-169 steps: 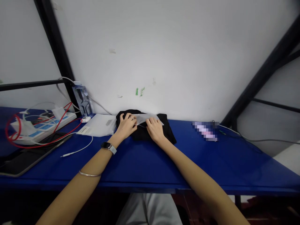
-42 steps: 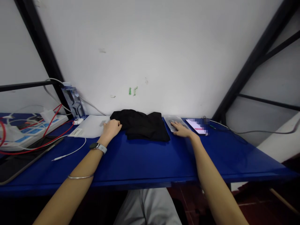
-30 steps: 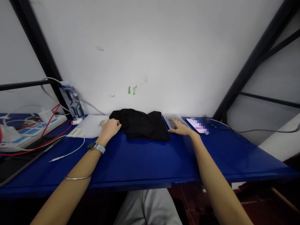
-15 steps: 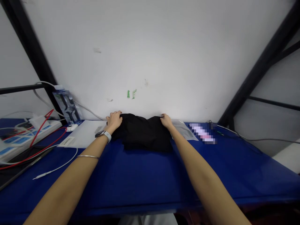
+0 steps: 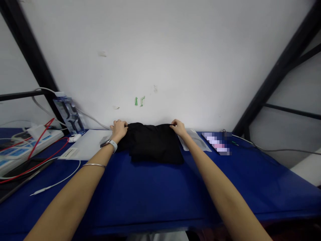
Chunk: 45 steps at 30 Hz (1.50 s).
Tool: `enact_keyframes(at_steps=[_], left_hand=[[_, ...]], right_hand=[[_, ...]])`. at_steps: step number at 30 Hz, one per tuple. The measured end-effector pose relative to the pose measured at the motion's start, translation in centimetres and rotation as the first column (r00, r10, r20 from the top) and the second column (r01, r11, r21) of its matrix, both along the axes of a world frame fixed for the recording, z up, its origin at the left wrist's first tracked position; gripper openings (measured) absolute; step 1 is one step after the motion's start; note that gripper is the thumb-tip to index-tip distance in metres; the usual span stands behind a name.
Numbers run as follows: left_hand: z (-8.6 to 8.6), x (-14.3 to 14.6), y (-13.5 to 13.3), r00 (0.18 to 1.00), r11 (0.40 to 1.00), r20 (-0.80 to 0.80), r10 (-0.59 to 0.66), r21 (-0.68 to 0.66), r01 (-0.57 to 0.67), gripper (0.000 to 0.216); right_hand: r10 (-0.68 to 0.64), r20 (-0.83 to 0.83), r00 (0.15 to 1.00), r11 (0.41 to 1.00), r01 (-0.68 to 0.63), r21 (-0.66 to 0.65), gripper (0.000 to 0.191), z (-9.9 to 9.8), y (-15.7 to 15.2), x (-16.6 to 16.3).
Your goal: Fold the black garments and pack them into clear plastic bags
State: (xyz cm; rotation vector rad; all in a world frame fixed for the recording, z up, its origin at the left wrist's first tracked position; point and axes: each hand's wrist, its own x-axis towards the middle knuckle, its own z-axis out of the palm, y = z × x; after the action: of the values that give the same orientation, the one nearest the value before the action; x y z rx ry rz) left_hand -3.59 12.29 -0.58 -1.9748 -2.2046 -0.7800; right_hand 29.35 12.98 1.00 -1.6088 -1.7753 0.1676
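1. Blue table [image 5: 150,194] against white wall [image 5: 175,60]; black cloth [image 5: 155,144] lies at its 12 o'clock side, near the wall.
2. Left hand [image 5: 119,129]: cloth's 10 o'clock, fingers apparently pinched on far edge.
3. Right hand [image 5: 179,127]: 2 o'clock, thumb and fingers clamped on far corner.
4. White sleeve [image 5: 86,144] at 9 o'clock, clear sleeve [image 5: 198,140] at 3.
5. Progress, judged: cloth looks folded into layers; left end uneven, not squared; both hands not yet off.

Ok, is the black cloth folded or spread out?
Folded: the black cloth lies in a compact, thick bundle, the left hand and right hand gripping it.
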Motion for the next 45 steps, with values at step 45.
enact_keyframes(at_steps=[45], left_hand=[[5.0,-5.0,-9.3,0.771,0.923,0.525,-0.361,0.085,0.374,0.020]], right_hand=[[0.316,0.231,0.920,0.938,-0.339,0.070,0.030,0.5,-10.7,-1.3]])
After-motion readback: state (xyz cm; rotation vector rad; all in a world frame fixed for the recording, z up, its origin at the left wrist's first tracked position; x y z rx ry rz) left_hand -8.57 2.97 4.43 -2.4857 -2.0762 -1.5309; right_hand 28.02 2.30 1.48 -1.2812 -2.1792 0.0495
